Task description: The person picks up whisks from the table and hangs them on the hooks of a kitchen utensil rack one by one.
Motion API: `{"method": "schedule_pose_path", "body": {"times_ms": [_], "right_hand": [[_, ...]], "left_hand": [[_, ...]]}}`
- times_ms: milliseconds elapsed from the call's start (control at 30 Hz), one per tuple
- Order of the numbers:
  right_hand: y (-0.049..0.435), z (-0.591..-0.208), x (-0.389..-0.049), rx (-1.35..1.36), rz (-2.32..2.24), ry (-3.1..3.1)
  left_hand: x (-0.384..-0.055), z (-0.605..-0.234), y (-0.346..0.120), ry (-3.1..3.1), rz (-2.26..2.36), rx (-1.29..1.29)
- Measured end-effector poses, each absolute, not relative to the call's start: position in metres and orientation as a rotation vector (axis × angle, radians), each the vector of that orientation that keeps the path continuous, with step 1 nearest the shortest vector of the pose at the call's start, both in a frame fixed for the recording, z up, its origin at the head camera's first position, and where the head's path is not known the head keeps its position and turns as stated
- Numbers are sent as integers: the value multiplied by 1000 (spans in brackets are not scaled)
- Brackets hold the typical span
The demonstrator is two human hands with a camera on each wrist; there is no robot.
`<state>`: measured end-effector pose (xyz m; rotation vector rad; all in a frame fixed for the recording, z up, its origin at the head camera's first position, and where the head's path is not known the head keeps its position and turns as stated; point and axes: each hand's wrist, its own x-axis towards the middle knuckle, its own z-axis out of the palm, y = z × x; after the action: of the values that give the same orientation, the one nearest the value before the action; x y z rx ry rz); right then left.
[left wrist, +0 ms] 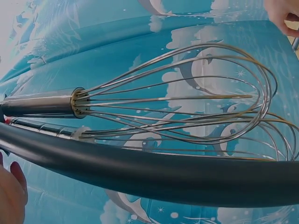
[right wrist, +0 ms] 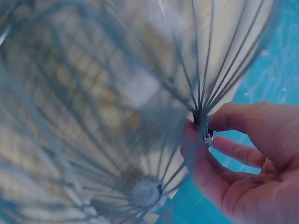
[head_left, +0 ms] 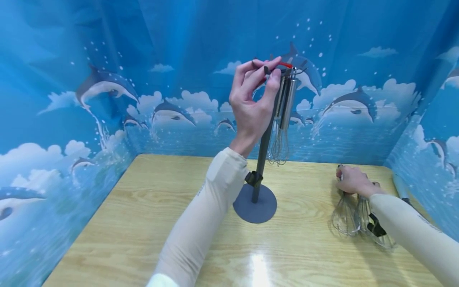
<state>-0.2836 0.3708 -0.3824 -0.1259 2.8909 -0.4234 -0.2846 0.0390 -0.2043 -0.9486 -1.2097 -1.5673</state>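
The stand (head_left: pixel 265 147) rises from its round grey base (head_left: pixel 263 213) on the wood-grain table (head_left: pixel 143 223), its dark pole looking tilted in the head view. At its top, the left hand (head_left: pixel 252 93) has thumb and fingers curled round the dark hooks, pinching the stand there (the exact contact is partly hidden behind the fingers). Just right of that hand, hanging whisks (head_left: pixel 289 105) hang from the stand with shiny metal handles up and wire loops down, well above the table. A small red piece (head_left: pixel 285 64) shows beside the hooks.

Well to the right of the stand, the right hand (head_left: pixel 353 181) is low over the table, pinching the held whisk (right wrist: pixel 200 115) between thumb and fingers where its wires gather at the neck. At least one other whisk (right wrist: pixel 147 191) is right next to it, the wire loops overlapping in the head view. Farther right of the stand, beyond that hand, a pale-blue handle (head_left: pixel 399 185) lies near the table's edge. Behind the stand, a blue backdrop (head_left: pixel 201 52) carries dolphins, clouds and white bubbles. Both forearms wear cream sleeves (head_left: pixel 201 215).
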Motion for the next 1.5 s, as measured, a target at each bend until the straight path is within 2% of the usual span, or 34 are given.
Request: {"method": "schedule_pose_path", "body": {"times_ms": [200, 833, 1500], "right_hand": [[359, -372, -279, -4, -691, 2892], [331, -341, -250, 262, -1058, 3168], [305, -300, -218, 104, -1523, 3422]], "left_hand": [[-285, -204, 40, -1202, -1558, -955], [-285, -203, 42, -1203, -1542, -941], [-284, -203, 40, -1224, -1483, -923]]}}
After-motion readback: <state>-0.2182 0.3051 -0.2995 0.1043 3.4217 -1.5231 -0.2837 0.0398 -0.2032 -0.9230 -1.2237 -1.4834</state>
